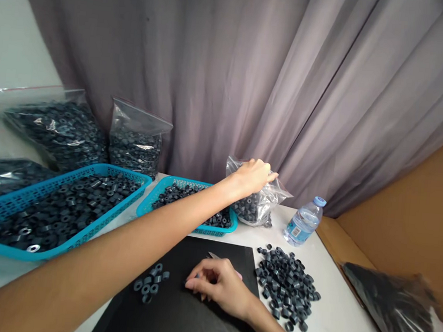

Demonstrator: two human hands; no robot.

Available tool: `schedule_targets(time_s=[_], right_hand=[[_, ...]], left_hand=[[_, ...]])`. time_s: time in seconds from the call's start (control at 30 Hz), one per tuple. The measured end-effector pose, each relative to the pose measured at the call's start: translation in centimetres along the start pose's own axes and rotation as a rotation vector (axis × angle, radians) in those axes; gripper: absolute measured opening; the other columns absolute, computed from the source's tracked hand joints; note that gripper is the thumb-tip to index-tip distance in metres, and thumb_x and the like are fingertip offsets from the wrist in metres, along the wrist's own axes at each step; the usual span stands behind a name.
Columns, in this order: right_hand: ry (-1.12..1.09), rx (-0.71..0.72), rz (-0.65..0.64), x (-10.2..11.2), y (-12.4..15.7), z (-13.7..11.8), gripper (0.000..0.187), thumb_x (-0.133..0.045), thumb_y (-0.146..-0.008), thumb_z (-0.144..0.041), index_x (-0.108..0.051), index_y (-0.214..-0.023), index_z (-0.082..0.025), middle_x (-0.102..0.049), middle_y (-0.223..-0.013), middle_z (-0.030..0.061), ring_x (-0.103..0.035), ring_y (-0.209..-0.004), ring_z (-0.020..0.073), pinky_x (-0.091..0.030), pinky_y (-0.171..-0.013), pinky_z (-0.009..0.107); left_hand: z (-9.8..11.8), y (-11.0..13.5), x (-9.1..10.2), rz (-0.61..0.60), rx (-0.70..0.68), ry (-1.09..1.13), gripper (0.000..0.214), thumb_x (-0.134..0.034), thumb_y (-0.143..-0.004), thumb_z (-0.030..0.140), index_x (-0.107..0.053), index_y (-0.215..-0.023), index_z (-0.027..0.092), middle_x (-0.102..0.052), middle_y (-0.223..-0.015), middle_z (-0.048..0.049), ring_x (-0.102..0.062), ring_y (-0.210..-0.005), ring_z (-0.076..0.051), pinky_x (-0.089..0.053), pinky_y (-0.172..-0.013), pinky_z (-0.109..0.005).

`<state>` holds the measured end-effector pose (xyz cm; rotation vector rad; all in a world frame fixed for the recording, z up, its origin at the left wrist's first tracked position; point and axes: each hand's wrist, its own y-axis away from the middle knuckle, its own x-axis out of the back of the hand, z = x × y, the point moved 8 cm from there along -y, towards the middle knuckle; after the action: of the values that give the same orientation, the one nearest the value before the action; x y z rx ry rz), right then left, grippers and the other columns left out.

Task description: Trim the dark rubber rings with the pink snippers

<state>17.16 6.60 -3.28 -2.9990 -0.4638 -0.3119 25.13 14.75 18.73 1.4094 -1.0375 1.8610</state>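
My left hand (254, 176) is stretched across to the mouth of a clear plastic bag (254, 210) that holds dark grey ring-shaped pieces. Its fingertips are hidden inside or behind the bag's top. Over the black mat (176, 327), my right hand (213, 284) is closed in a pinch, with a bit of a small dark grey piece showing between the fingers. A pointed metal blade (213, 256) and a bit of pink stick out from beneath this hand. To its left on the mat lies a small group of grey rings (152, 284).
A large blue basket (102, 228) and a smaller blue basket (152, 201) hold many rings. Filled bags (136, 145) stand behind. At right are a loose ring pile (288, 285), a water bottle (305, 222), a cardboard box (416, 193) and a dark plastic-wrapped bundle (399, 305).
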Motion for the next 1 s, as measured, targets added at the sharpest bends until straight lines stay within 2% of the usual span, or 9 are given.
schedule_targets(time_s=[0.07,0.13,0.23,0.3,0.5,0.6,0.7,0.83,1.0], right_hand=[[0.004,0.002,0.008,0.0,0.1,0.0,0.042,-0.071,-0.078,-0.059,-0.074,-0.088,-0.018,-0.061,-0.067,-0.0021,-0.054,-0.054,0.009,-0.042,-0.053,0.021],[0.04,0.014,0.028,0.1,0.3,-0.2,0.041,-0.07,-0.08,-0.058,-0.074,-0.087,-0.018,-0.062,-0.066,-0.0021,-0.055,-0.054,0.0091,-0.042,-0.054,0.021],[0.114,0.051,0.064,0.4,0.5,-0.6,0.037,-0.068,-0.084,-0.055,-0.073,-0.086,-0.018,-0.061,-0.065,-0.0018,-0.055,-0.055,0.0097,-0.041,-0.055,0.021],[0.138,0.076,0.074,0.5,0.5,-0.9,0.036,-0.066,-0.085,-0.054,-0.073,-0.086,-0.018,-0.061,-0.065,-0.0016,-0.055,-0.055,0.0102,-0.041,-0.056,0.022],[0.153,0.092,0.069,0.5,0.5,-1.4,0.038,-0.064,-0.086,-0.056,-0.074,-0.087,-0.019,-0.063,-0.067,-0.0007,-0.057,-0.056,0.0112,-0.043,-0.057,0.023],[0.152,0.092,0.065,0.5,0.4,-1.6,0.038,-0.065,-0.086,-0.055,-0.074,-0.086,-0.019,-0.064,-0.067,-0.0007,-0.058,-0.056,0.0113,-0.043,-0.056,0.022],[0.147,0.089,0.052,0.4,0.3,-1.4,0.037,-0.066,-0.085,-0.055,-0.074,-0.087,-0.019,-0.064,-0.065,-0.001,-0.057,-0.056,0.0113,-0.042,-0.056,0.022],[0.169,0.119,0.057,0.4,0.1,-1.2,0.035,-0.065,-0.086,-0.052,-0.073,-0.089,-0.018,-0.065,-0.066,-0.0007,-0.057,-0.058,0.0115,-0.042,-0.057,0.022],[0.196,0.134,0.059,0.5,0.1,-1.0,0.035,-0.064,-0.088,-0.052,-0.073,-0.089,-0.018,-0.066,-0.067,-0.0005,-0.059,-0.059,0.0119,-0.042,-0.057,0.022]], left_hand=[[-0.5,-0.2,-0.4,-0.101,0.076,0.02,0.028,-0.051,-0.097,0.022,-0.063,-0.12,0.014,-0.064,-0.12,-0.0138,-0.06,-0.114,-0.029,-0.046,-0.097,-0.047],[-1.2,-0.4,-1.2,-0.219,0.167,0.044,0.031,-0.058,-0.094,0.032,-0.061,-0.121,0.016,-0.063,-0.123,-0.0106,-0.063,-0.107,-0.025,-0.053,-0.091,-0.046],[-2.1,-0.1,-2.3,-0.354,0.279,0.081,0.033,-0.06,-0.093,0.034,-0.06,-0.122,0.019,-0.062,-0.125,-0.0084,-0.064,-0.104,-0.024,-0.055,-0.087,-0.043],[-2.3,0.4,-2.4,-0.381,0.319,0.107,0.032,-0.06,-0.093,0.034,-0.06,-0.122,0.019,-0.062,-0.125,-0.0086,-0.064,-0.105,-0.024,-0.055,-0.088,-0.043],[-2.2,1.2,-0.3,-0.238,0.31,0.168,0.037,-0.06,-0.093,0.034,-0.057,-0.126,0.017,-0.061,-0.125,-0.0098,-0.064,-0.105,-0.024,-0.055,-0.087,-0.045],[-2.3,1.1,0.4,-0.18,0.279,0.179,0.04,-0.057,-0.094,0.033,-0.054,-0.131,0.017,-0.055,-0.136,-0.0136,-0.066,-0.101,-0.023,-0.054,-0.088,-0.043],[-2.4,0.7,0.5,-0.17,0.252,0.175,0.042,-0.056,-0.094,0.033,-0.053,-0.132,0.016,-0.05,-0.143,-0.0159,-0.068,-0.097,-0.024,-0.052,-0.088,-0.042],[-2.5,0.2,0.6,-0.157,0.215,0.144,0.04,-0.058,-0.094,0.038,-0.056,-0.128,0.018,-0.059,-0.13,-0.0111,-0.062,-0.109,-0.025,-0.052,-0.091,-0.048],[-1.7,1.1,1.7,-0.135,0.142,0.147,0.033,-0.048,-0.095,0.037,-0.066,-0.114,0.018,-0.067,-0.12,-0.0141,-0.062,-0.107,-0.03,-0.045,-0.092,-0.046]])
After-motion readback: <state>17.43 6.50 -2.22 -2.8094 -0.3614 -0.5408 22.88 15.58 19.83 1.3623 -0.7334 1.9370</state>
